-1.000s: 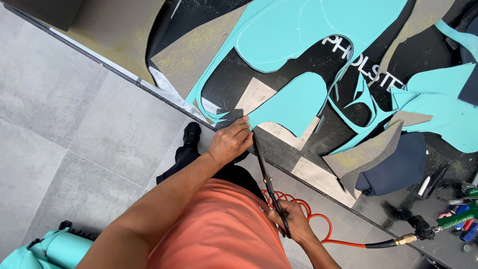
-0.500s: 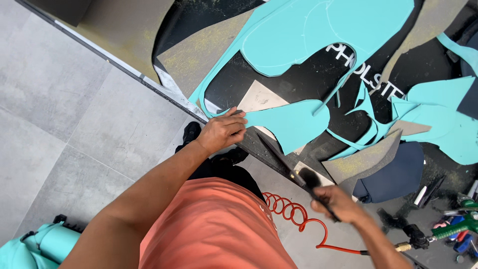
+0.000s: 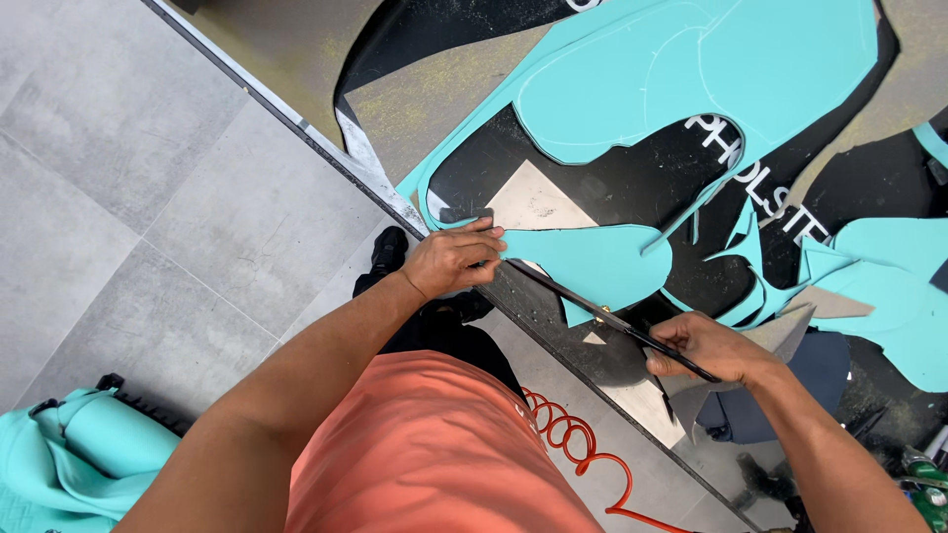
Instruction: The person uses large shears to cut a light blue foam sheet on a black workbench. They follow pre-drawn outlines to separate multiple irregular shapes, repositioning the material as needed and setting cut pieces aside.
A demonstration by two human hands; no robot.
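My left hand (image 3: 452, 259) pinches the near corner of a turquoise fabric piece (image 3: 592, 262) that lies on the black worktable (image 3: 612, 188). My right hand (image 3: 713, 347) grips the handles of long black scissors (image 3: 583, 301). The blades point left along the fabric's near edge, their tips close to my left fingers. A larger turquoise sheet (image 3: 691, 69) with curved cutouts and faint drawn lines spreads behind.
Turquoise offcuts (image 3: 889, 286), a navy fabric piece (image 3: 820, 370) and grey-olive foam sheets (image 3: 296, 39) lie on the table. An orange coiled air hose (image 3: 568, 444) hangs below the table edge. A turquoise fabric roll (image 3: 69, 454) rests on the grey tiled floor.
My right hand has swung the scissors up from beside my body to the table, with the blades now laid along the fabric's near edge. My left hand has kept its hold on the corner.
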